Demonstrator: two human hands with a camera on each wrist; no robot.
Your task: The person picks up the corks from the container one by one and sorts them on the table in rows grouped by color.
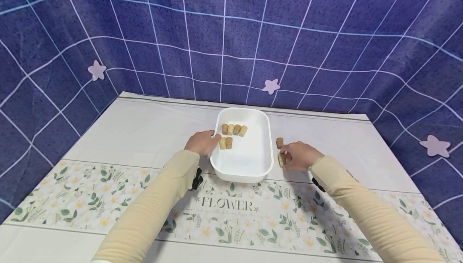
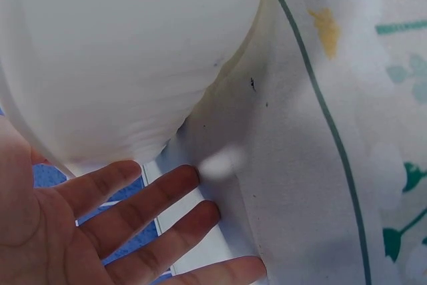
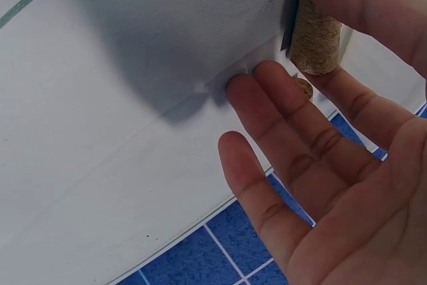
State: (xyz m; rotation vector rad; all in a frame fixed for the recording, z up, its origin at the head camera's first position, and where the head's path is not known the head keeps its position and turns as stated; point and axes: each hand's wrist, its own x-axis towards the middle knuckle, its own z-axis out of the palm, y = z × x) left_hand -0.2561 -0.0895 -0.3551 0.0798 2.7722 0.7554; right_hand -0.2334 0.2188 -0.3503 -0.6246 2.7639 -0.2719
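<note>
A white plastic tray (image 1: 249, 169) stands on the table, holding several cork stoppers (image 1: 236, 130) in two rows on its left side. My left hand (image 1: 203, 142) grips the tray's left rim, thumb over the edge; in the left wrist view its other fingers (image 2: 143, 215) lie spread along the outer wall. Right of the tray, my right hand (image 1: 300, 156) pinches a cork stopper (image 3: 316, 38) between thumb and index finger, close to the tabletop. The remaining fingers extend away from it. Just beyond, another cork (image 1: 279, 142) stands on the table.
A pale tablecloth (image 1: 155, 126) with a floral band and the word FLOWER covers the table. Behind it hangs a blue curtain (image 1: 202, 54) with a white grid and stars, bordering the back and sides.
</note>
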